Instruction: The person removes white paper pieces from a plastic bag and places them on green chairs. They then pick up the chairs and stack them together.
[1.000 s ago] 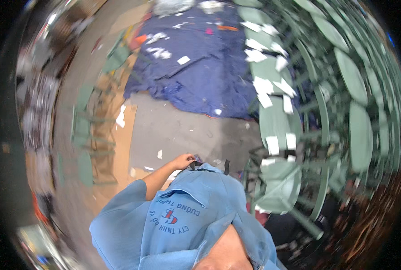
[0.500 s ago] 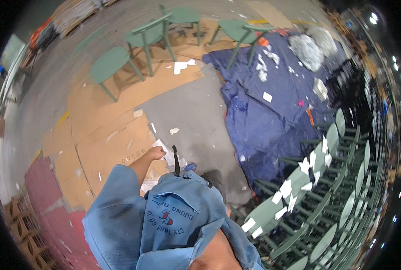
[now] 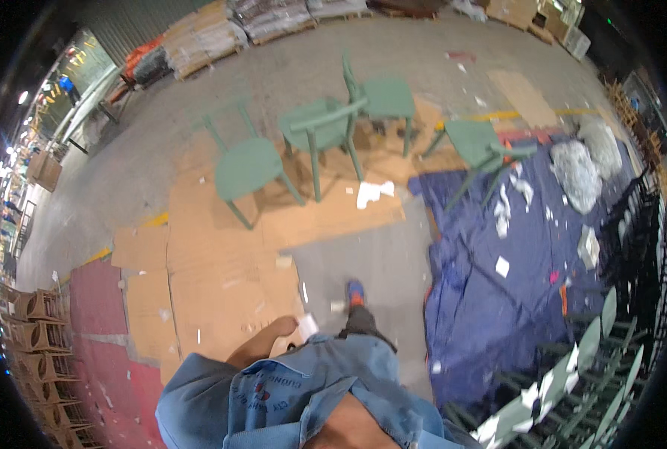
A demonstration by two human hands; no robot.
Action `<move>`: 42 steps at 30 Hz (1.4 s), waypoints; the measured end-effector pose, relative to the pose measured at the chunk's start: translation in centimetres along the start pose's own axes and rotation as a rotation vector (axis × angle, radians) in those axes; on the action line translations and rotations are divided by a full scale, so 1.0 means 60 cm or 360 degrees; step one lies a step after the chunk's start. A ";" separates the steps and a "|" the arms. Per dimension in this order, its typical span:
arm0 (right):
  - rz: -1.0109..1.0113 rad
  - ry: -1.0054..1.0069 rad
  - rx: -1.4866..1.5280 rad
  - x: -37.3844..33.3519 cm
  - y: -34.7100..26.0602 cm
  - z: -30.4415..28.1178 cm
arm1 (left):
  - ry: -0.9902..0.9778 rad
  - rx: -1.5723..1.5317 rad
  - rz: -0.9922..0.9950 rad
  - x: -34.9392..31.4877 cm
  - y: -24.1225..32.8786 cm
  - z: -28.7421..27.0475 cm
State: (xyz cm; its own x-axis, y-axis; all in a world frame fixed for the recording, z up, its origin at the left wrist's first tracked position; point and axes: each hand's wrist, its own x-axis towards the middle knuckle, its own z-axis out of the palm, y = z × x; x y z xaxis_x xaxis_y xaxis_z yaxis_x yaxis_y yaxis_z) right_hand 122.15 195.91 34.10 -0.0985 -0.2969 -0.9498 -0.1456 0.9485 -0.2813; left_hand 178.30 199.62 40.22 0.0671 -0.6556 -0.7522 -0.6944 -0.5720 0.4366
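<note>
My left hand [image 3: 283, 326] is low in the middle, just in front of my blue shirt [image 3: 288, 396]. Its fingers are closed on a small white piece [image 3: 307, 325] that looks like paper or thin sheet. Under that hand lies brown cardboard [image 3: 229, 292] spread over the floor. My right hand is out of sight, hidden below my body. Ahead stand several green chairs, among them a near-left chair [image 3: 249, 166], a middle one [image 3: 320, 123], one behind it [image 3: 387, 97] and one at the right [image 3: 474, 142].
A blue tarp [image 3: 476, 299] with white scraps covers the right floor. Clear plastic bundles [image 3: 575, 176] sit at its far corner. Green chairs [image 3: 588, 352] are stacked at the lower right, brown ones [image 3: 41, 337] at the left. Wrapped pallets [image 3: 202, 37] line the back.
My view has tilted up and I have stepped forward, one foot showing ahead. The left hand has drawn closer to my body, with the white piece still in it.
</note>
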 end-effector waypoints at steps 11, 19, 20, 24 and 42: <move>-0.0543 -0.0236 -0.0469 0.050 -0.761 0.367 | 0.0722 -0.1611 -0.0472 0.059 -0.038 -0.321; -0.0822 -0.0383 -0.0492 -0.032 -0.975 0.699 | 0.0047 -0.1023 -0.0541 0.216 -0.330 -0.482; -0.0928 -0.0303 -0.0655 0.016 -0.942 0.646 | 0.0015 -0.1048 -0.0646 0.284 -0.330 -0.541; -0.0452 -0.0131 -0.0729 -0.003 -0.882 0.685 | 0.0462 -0.2041 -0.0356 0.424 -0.489 -0.749; -0.0381 0.0350 -0.0989 -0.194 -1.088 1.066 | 0.2292 -0.3809 0.0097 0.642 -0.624 -1.462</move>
State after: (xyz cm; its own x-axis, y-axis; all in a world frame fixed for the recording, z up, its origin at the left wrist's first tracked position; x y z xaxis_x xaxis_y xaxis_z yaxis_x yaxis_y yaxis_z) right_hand 195.74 144.53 54.75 -0.1808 -0.5672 -0.8035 -0.7176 0.6348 -0.2866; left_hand 269.70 152.52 38.22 0.7740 0.0644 -0.6299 0.4305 0.6760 0.5981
